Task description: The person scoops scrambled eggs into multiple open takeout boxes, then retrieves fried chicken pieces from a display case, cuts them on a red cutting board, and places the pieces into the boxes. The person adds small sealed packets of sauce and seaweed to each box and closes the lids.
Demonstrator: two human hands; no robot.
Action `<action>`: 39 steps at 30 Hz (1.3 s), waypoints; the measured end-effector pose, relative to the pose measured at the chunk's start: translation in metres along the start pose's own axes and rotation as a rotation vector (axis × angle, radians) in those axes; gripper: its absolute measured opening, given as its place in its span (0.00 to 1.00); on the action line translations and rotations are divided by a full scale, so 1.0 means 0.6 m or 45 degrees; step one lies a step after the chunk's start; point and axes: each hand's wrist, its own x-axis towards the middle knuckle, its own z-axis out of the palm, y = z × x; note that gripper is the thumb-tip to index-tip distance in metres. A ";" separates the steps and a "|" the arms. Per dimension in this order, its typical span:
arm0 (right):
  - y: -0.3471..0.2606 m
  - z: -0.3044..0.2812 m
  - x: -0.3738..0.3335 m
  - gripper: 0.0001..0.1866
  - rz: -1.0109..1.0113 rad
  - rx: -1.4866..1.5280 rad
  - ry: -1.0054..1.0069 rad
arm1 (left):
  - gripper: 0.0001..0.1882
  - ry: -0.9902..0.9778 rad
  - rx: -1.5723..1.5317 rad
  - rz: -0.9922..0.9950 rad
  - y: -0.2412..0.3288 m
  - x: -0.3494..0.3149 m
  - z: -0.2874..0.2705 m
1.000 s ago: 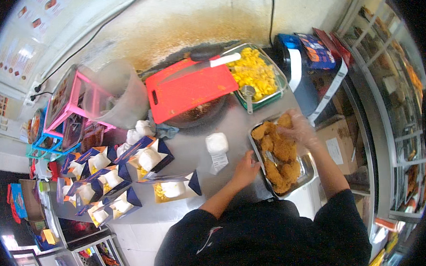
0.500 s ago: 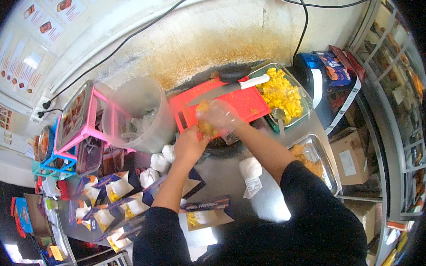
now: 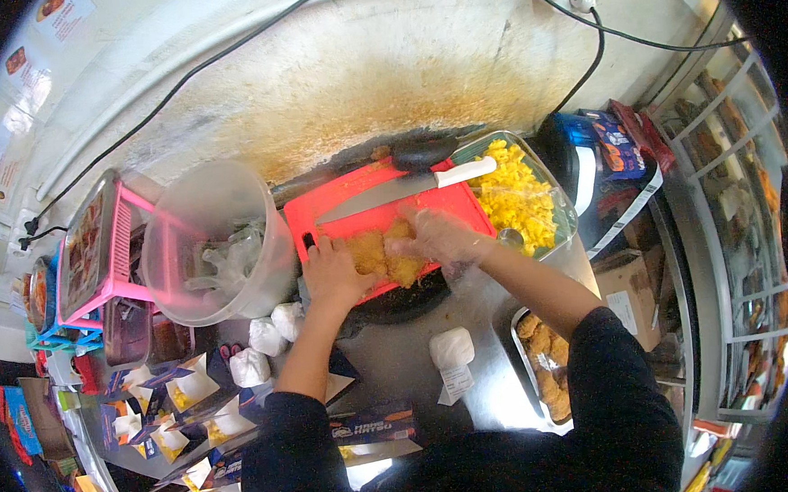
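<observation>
Two flat golden breaded cutlets (image 3: 369,253) lie side by side along the near edge of a red cutting board (image 3: 460,209). My bare left hand (image 3: 332,272) rests at the board's near left corner with its fingers apart, the thumb by the left cutlet. Over the right cutlet is my right hand (image 3: 443,236) in a clear plastic glove, its fingers curled around that piece. Behind both hands a large knife (image 3: 382,195) with a white handle lies across the board, blade to the left. The gloved fingertips are partly blurred.
Right of the board stands a glass dish (image 3: 563,236) of chopped yellow food with a metal scoop (image 3: 509,237). A metal tray (image 3: 520,351) holds fried pieces. A clear tub (image 3: 157,278) stands left, near white wrapped bundles (image 3: 250,367) and several open boxes (image 3: 373,426). Black cables cross the wall.
Both hands were together holding the cutlet above the board; now they are apart, with two cutlets lying on it. The view has shifted and turned slightly.
</observation>
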 end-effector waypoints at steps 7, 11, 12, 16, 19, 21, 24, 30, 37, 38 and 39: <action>0.130 -0.051 0.058 0.24 -0.033 -0.925 -0.302 | 0.44 0.056 -0.212 0.186 -0.020 0.011 0.006; 0.121 -0.065 0.041 0.16 -0.174 -1.147 -0.349 | 0.33 0.163 -0.105 0.189 -0.020 0.021 -0.007; 0.112 -0.072 0.030 0.12 -0.202 -1.014 -0.294 | 0.29 0.366 -0.146 0.206 -0.022 0.034 -0.011; 0.070 -0.113 -0.040 0.05 -0.232 -0.531 -0.367 | 0.20 0.849 -0.690 0.319 -0.030 0.102 -0.010; 0.030 -0.113 -0.072 0.05 -0.306 -0.404 -0.424 | 0.22 0.756 -0.717 0.275 -0.013 0.155 0.031; 0.013 -0.104 -0.077 0.05 -0.316 -0.453 -0.435 | 0.24 0.711 -0.612 0.210 -0.009 0.176 0.068; 0.010 -0.079 -0.067 0.08 -0.274 -0.542 -0.452 | 0.27 0.692 -0.580 0.158 -0.025 0.195 0.116; 0.047 -0.006 -0.045 0.09 -0.041 -0.567 -0.607 | 0.29 0.688 -0.663 0.087 -0.048 0.191 0.145; 0.026 -0.074 -0.055 0.08 -0.085 -0.220 -0.387 | 0.29 0.905 -0.775 -0.001 -0.023 0.198 0.055; 0.020 -0.090 -0.058 0.07 -0.072 -0.489 -0.380 | 0.32 0.882 -0.808 0.041 -0.020 0.205 0.055; 0.017 -0.100 -0.059 0.07 -0.074 -0.549 -0.473 | 0.32 0.685 -0.728 -0.006 -0.014 0.206 0.065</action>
